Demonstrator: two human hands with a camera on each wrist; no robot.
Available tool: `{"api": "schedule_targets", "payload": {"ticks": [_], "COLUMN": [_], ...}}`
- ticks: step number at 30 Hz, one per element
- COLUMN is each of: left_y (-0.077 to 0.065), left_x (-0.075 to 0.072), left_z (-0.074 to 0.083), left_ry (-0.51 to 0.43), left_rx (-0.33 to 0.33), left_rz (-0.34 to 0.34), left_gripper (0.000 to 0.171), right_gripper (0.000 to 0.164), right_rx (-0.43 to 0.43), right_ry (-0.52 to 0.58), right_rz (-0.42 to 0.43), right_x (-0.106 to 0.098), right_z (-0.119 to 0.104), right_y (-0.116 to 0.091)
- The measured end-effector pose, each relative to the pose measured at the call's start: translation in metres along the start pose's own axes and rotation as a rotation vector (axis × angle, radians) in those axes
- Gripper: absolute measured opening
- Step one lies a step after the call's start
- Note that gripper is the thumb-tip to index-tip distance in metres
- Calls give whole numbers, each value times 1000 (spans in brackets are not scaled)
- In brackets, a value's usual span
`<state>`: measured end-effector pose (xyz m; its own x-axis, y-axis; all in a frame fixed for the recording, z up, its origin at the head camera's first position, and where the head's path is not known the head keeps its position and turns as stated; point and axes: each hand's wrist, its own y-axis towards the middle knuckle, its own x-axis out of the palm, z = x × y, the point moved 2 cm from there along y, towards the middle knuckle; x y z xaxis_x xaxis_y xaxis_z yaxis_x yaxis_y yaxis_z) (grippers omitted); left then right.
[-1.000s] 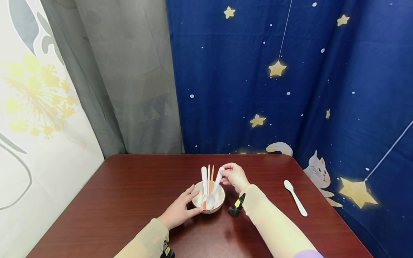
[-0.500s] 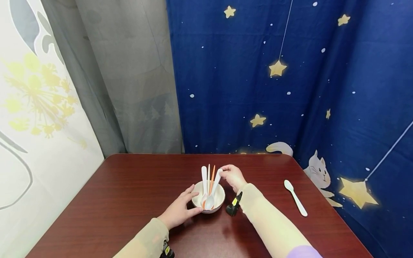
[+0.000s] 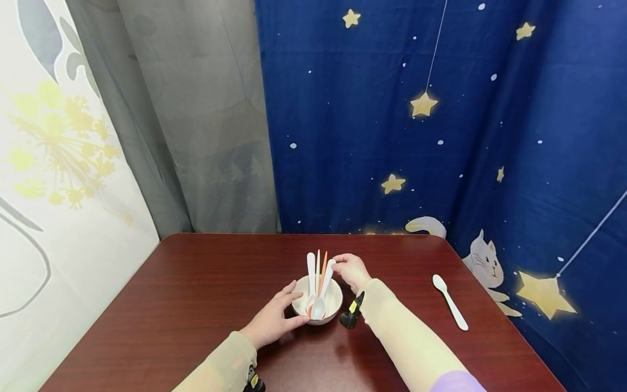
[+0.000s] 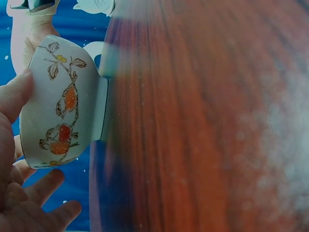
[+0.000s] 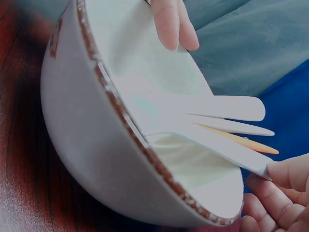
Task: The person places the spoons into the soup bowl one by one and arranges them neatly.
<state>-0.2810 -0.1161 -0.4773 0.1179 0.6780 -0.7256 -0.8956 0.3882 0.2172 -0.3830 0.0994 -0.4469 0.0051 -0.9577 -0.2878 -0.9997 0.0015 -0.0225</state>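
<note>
A white bowl (image 3: 335,300) with a brown rim stands on the table, holding two white spoons, an orange stick and a cream stick. The sticks resemble chopsticks. My left hand (image 3: 274,322) steadies the bowl from the left, thumb at the near rim and fingers reaching over the side. Painted orange fruit or birds on branches decorate the bowl's outside (image 4: 60,108) in the left wrist view. At the bowl's right side, my right hand (image 3: 354,271) pinches the handle end of the right-hand spoon (image 5: 231,153). That spoon leans to the right, its head down in the bowl.
A third white spoon (image 3: 449,302) lies on the dark red wooden table (image 3: 210,283), well to the right of the bowl. Behind the table hang a grey curtain (image 3: 210,136) and a blue star-patterned curtain (image 3: 343,136).
My right hand has shifted slightly left and down with the spoon's handle, so the spoon stands a little nearer the other utensils. The left hand and bowl have stayed in place.
</note>
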Motion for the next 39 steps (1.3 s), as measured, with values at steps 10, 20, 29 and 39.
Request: {"api": "schedule_targets", "payload": {"ticks": [10, 20, 29, 39], "left_y": [0, 0, -1, -1], "left_x": [0, 1, 1, 2], "left_z": [0, -1, -2, -2], "left_ry": [-3, 7, 10, 5], "left_rx": [4, 6, 6, 7], "left_rz": [2, 11, 16, 12], "left_gripper": [71, 71, 71, 72], "right_gripper": [38, 35, 35, 32], "right_rx": [34, 15, -6, -45], "right_ry": [-7, -19, -30, -79], "right_rz": [-65, -18, 15, 73], "right_x": [-2, -23, -46, -76], "right_z": [0, 5, 8, 18], "right_y": [-3, -12, -26, -44]}}
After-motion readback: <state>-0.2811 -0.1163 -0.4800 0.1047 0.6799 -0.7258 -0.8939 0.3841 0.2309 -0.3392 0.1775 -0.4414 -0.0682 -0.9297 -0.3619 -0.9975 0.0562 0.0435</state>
